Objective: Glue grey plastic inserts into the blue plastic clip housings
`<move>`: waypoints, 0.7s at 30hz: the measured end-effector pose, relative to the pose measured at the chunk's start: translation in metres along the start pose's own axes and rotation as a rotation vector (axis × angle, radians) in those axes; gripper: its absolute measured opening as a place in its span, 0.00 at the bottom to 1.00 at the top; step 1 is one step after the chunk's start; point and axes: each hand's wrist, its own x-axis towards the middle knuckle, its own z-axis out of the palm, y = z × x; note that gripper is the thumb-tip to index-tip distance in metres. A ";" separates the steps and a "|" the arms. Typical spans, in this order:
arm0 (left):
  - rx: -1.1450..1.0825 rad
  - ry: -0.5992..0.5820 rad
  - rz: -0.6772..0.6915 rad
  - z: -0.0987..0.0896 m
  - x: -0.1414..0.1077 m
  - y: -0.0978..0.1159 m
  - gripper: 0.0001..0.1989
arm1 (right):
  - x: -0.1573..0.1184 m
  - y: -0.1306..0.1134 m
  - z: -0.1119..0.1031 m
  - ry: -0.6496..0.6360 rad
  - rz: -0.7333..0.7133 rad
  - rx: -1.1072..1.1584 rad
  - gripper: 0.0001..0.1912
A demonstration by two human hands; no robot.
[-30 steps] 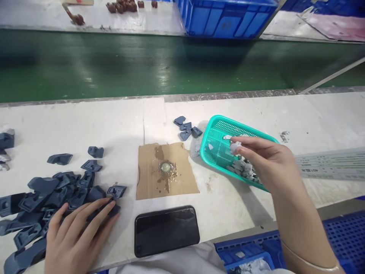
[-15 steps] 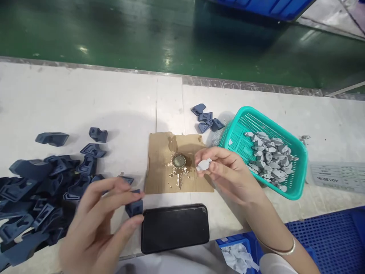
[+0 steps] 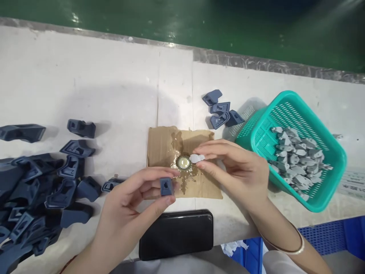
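Note:
Between the thumb and fingers of my left hand point(image 3: 134, 205) is a dark blue plastic part point(image 3: 166, 186), its end with a small shaped slot turned up. My right hand point(image 3: 234, 167) pinches a small light-grey piece point(image 3: 196, 157) by one end. The piece's other end is at the rim of a small round cap point(image 3: 184, 163) of clear liquid; whether it dips in, I cannot tell. The cap sits on a cardboard sheet point(image 3: 159, 146) wet with spilled liquid around it.
A pile of dark blue parts point(image 3: 31, 190) covers the left side. Several more blue parts point(image 3: 219, 108) lie behind the cardboard. At right stands a green basket point(image 3: 332, 190) holding grey pieces point(image 3: 299, 160). A black phone point(image 3: 176, 234) lies in front; blue bins point(image 3: 322, 236) are below the table edge.
My left hand has moved right toward the cardboard, bringing the blue part with it. My right hand has brought the grey piece left to the cap. The view has shifted.

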 end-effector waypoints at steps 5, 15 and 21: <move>0.118 -0.036 0.069 0.000 0.003 0.000 0.15 | -0.002 0.000 -0.003 -0.047 -0.079 -0.125 0.11; 0.450 -0.012 0.244 0.003 0.014 -0.011 0.12 | -0.002 -0.002 0.004 -0.154 -0.244 -0.298 0.11; 0.433 -0.024 0.235 0.003 0.013 -0.015 0.09 | -0.005 -0.003 0.006 -0.181 -0.320 -0.375 0.14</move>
